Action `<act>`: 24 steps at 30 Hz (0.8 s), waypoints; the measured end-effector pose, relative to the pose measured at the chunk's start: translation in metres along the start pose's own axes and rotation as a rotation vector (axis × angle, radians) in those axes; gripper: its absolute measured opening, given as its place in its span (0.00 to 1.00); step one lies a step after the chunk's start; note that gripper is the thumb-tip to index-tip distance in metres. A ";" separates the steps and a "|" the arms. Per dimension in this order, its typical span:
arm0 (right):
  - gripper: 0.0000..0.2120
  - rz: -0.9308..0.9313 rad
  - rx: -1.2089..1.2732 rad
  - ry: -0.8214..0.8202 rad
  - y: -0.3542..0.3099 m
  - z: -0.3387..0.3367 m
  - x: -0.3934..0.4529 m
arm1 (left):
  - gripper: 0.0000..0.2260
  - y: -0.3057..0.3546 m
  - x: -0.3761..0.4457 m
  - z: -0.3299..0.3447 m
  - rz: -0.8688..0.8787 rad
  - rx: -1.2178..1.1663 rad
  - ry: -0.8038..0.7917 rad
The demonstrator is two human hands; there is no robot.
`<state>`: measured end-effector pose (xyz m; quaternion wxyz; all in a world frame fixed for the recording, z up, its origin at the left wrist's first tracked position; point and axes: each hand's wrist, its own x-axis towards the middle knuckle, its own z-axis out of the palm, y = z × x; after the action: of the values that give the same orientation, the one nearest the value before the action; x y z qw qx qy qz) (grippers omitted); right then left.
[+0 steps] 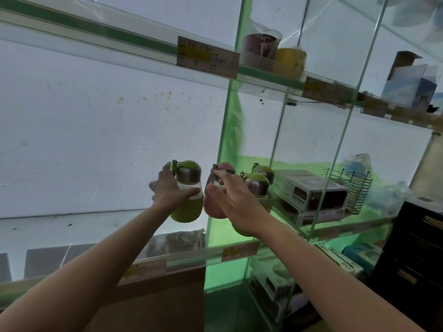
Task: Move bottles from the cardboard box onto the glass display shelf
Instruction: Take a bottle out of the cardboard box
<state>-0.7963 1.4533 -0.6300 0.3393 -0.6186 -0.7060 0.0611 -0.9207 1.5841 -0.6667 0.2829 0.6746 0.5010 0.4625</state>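
your left hand (170, 188) wraps the clear middle of a green bottle (186, 191), fingers closed around its far side. the bottle is upright, slightly tilted, with a steel collar and green cap. whether its base touches the glass shelf (187, 256) cannot be told.

your right hand (236, 203) grips a pink bottle (217, 204) just beside the green one; thumb and forefinger pinch near its cap strap, the other fingers curl around the body. the two bottles are nearly touching.

behind your right hand stand two more green bottles: a near one (255, 185) partly hidden by your wrist, and a far one (263, 172) behind it. both sit at the shelf's right end, against the green-tinted glass divider (230, 130).

right of the divider, in the next compartment, lie stacked boxes (311, 195) and a wire basket (357, 190). the shelf above carries a price label (207, 56) on its front edge, and cups in plastic wrap (271, 53). a brown cardboard panel (153, 305) shows below the shelf, between your forearms.
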 end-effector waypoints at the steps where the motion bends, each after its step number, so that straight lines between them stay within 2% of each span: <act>1: 0.27 -0.003 0.002 0.011 0.001 -0.001 0.000 | 0.46 0.003 -0.004 0.000 0.024 0.040 0.064; 3: 0.27 -0.010 -0.004 0.031 0.003 -0.003 -0.002 | 0.44 0.011 -0.016 0.002 0.107 0.075 0.168; 5: 0.25 -0.013 0.002 0.052 0.008 -0.004 -0.007 | 0.39 0.019 -0.031 0.008 0.195 0.062 0.170; 9: 0.23 0.016 0.017 0.099 0.025 -0.007 -0.022 | 0.29 0.038 -0.060 0.027 0.242 0.068 0.082; 16: 0.23 0.134 0.036 0.138 0.071 -0.025 -0.059 | 0.22 0.061 -0.097 0.075 0.283 -0.055 -0.086; 24: 0.23 0.353 0.045 0.210 0.145 -0.039 -0.136 | 0.21 0.059 -0.152 0.162 0.346 -0.152 -0.372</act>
<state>-0.6531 1.3486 -0.7287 0.4087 -0.7279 -0.5461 0.0706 -0.7601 1.4344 -0.7351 0.3367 0.8003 0.2817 0.4084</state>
